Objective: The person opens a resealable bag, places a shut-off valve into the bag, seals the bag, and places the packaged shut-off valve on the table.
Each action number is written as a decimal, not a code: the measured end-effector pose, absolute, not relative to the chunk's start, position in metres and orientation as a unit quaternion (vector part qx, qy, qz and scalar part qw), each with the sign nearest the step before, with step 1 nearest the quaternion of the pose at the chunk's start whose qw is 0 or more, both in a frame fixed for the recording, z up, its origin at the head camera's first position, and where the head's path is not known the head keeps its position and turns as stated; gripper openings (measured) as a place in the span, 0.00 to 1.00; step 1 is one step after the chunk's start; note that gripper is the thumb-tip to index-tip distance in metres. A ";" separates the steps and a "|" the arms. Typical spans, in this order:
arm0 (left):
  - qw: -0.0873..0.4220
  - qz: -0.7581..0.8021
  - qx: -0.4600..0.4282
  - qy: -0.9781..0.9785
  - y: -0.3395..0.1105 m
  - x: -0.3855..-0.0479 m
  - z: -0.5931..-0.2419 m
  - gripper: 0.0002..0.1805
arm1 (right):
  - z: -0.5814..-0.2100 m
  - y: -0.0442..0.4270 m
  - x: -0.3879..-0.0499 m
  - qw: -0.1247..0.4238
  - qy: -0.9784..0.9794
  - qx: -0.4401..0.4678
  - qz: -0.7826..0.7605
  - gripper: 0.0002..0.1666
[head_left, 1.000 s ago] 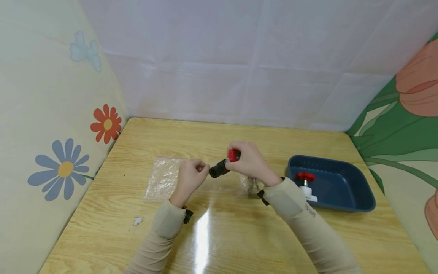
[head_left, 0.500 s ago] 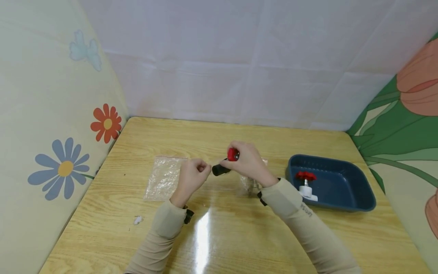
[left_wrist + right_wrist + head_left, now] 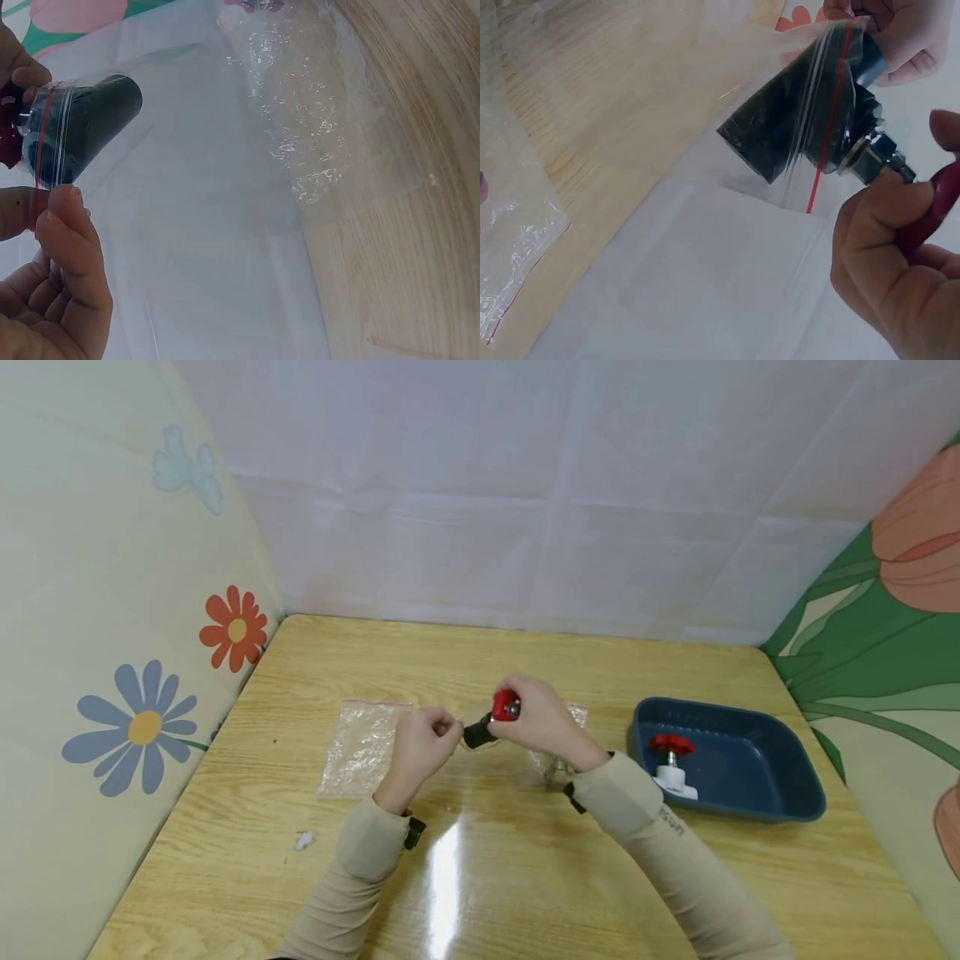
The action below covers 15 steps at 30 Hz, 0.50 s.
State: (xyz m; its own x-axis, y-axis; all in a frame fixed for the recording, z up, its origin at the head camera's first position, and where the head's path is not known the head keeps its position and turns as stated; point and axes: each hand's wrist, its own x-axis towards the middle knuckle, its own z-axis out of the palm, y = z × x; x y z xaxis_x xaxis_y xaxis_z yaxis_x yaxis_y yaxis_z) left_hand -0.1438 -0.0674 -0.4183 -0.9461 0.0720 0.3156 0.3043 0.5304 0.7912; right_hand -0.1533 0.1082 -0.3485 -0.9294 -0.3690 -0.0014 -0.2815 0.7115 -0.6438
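A black pipe valve (image 3: 772, 112) with a metal stem and a red handle (image 3: 506, 705) hangs above the table between both hands. My right hand (image 3: 546, 722) grips the red handle. My left hand (image 3: 422, 747) pinches the edge of a clear zip bag (image 3: 761, 196) with a red strip along its mouth. In both wrist views the valve's black body lies inside the bag mouth, crossing the red strip. The stem and handle stick out on the right hand's side. From the head view the bag is barely visible.
A flat clear bag (image 3: 360, 747) lies on the wooden table (image 3: 247, 827) by the left hand. Another clear bag with a metallic piece (image 3: 557, 770) lies under the right wrist. At right stands a dark blue tray (image 3: 813, 806), holding a white valve (image 3: 670, 777) with a red handwheel.
My right hand has turned the valve and shifted it slightly, so the red handle now sits lower and further left. The left hand keeps its pinch almost in place.
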 end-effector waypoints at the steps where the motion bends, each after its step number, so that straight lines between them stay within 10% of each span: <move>1: 0.121 -0.473 -0.107 -0.866 -0.067 -0.144 -0.418 0.05 | -0.348 0.108 -0.153 0.065 0.923 -0.179 -0.334 0.22; 15: 0.116 -0.474 -0.120 -0.865 -0.066 -0.143 -0.417 0.04 | -0.350 0.102 -0.145 -0.006 0.934 -0.226 -0.275 0.23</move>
State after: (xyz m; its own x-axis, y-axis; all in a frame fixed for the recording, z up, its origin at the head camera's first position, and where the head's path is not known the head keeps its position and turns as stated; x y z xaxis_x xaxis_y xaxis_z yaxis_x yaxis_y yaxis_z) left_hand -0.1429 -0.0658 -0.4166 -0.9444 0.0970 0.3141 0.3170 0.5223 0.7917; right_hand -0.1445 0.1018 -0.3500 -0.8974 -0.4199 0.1359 -0.4265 0.7460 -0.5115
